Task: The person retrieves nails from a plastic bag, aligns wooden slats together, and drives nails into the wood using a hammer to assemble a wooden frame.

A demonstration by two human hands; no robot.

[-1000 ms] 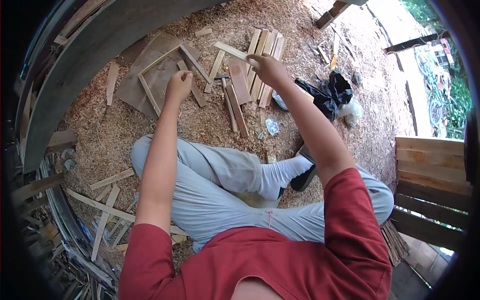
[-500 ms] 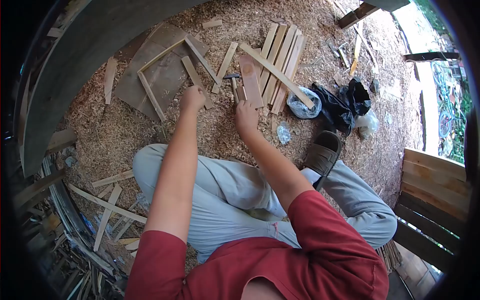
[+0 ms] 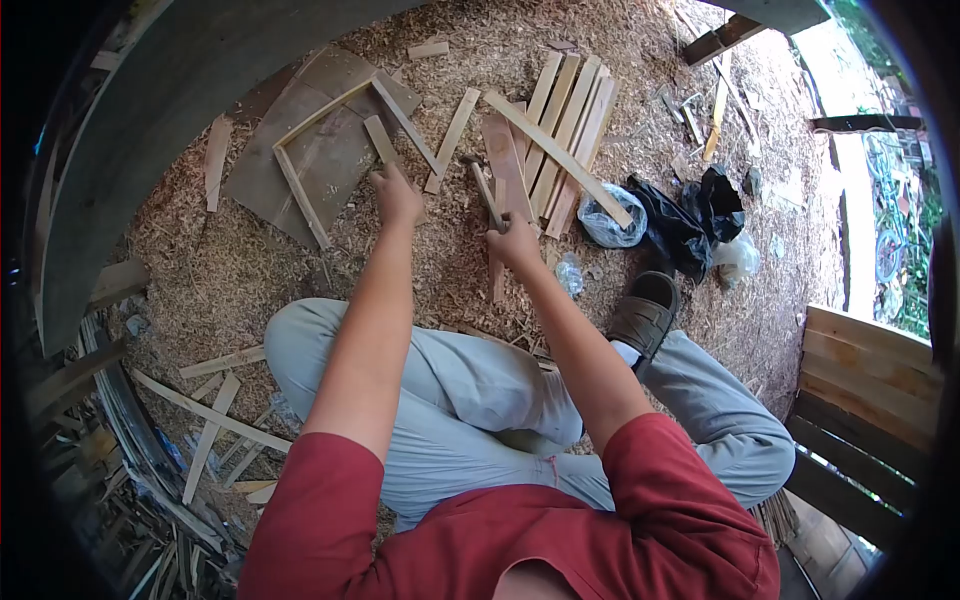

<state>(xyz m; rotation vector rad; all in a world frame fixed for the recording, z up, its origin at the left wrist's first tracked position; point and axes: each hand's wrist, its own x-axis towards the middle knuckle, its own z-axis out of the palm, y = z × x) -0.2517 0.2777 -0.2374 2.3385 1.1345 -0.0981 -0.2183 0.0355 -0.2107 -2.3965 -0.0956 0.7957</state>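
Note:
My left hand [image 3: 399,197] is closed at the lower end of a short wooden piece [image 3: 380,139], beside the flat brown board [image 3: 335,95]. A frame of thin wood strips [image 3: 293,188] lies on that board. My right hand [image 3: 515,243] is wrapped round the handle of a hammer [image 3: 482,183], whose head points away from me. Just beyond it lies a wide reddish plank [image 3: 505,160]. A long pale strip [image 3: 560,146] rests diagonally across several stacked planks [image 3: 578,120].
Black plastic bags [image 3: 680,225] and a clear bag [image 3: 610,220] lie at the right, near my sandal [image 3: 643,318]. Loose strips [image 3: 212,432] are scattered at the lower left. A slatted wooden wall [image 3: 868,370] stands at the right. Wood shavings [image 3: 230,270] cover the ground.
The long pale strip has left my right hand and lies on the planks. My right hand has moved left and taken hold of the hammer. My left hand has closed on the short wooden piece.

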